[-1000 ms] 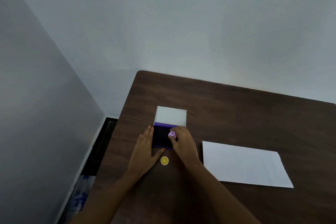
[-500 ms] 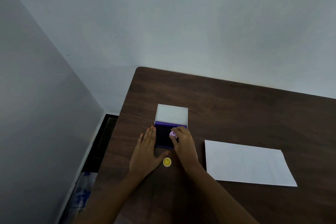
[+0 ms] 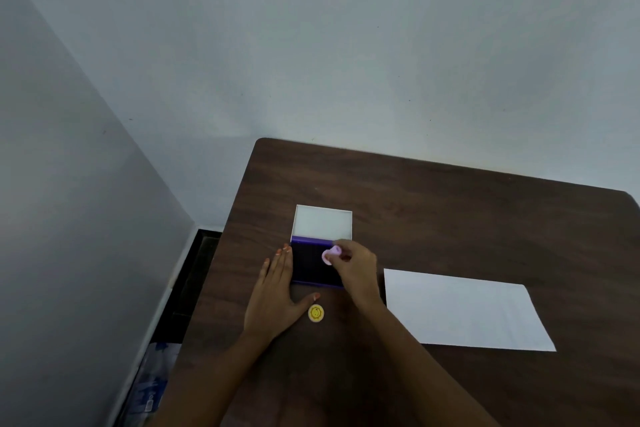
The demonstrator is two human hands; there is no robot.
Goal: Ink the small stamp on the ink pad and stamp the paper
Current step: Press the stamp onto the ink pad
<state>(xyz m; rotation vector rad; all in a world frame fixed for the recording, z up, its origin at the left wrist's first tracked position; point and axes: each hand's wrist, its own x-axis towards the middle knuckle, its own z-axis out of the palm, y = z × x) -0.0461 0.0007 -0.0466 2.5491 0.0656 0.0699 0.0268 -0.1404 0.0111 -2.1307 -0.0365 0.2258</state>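
Note:
An open purple ink pad point(image 3: 310, 265) lies on the dark wooden table point(image 3: 450, 218), its white lid point(image 3: 322, 222) folded back behind it. My right hand point(image 3: 356, 269) pinches a small pink stamp point(image 3: 329, 255), tilted over the pad's right part. My left hand point(image 3: 277, 291) rests flat on the table against the pad's left edge, fingers spread, thumb below the pad. A white sheet of paper point(image 3: 464, 312) lies to the right of my right hand.
A small yellow round cap with a smiley face point(image 3: 316, 313) lies on the table just below the pad, near my left thumb. The table's left edge runs close to a grey wall; clutter lies on the floor below point(image 3: 152, 388).
The pink stamp has tipped up and now shows its round face over the pad. The left hand keeps its place beside the pad. The view has shifted slightly.

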